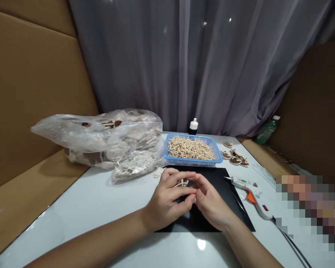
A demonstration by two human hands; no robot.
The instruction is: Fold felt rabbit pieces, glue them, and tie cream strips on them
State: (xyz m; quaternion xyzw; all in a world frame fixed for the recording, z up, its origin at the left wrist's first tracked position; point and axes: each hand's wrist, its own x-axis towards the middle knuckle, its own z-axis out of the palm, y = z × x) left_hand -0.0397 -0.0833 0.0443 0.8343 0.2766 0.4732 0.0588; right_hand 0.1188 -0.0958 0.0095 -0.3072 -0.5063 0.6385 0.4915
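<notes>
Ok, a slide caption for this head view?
Left hand pinches pale sticks, right hand alongside, over a black mat; blue basket behind.

The left hand (167,197) half hides a pale piece (182,182) (shape unclear).

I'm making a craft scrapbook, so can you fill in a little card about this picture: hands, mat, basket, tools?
left hand: pinches a small stick piece over the black mat
right hand: fingertips meet the left hand's at that piece
blue basket: full of tan sticks, behind the mat
glue gun: lying right of the mat
plastic bag: left of the basket, on the white table
</notes>
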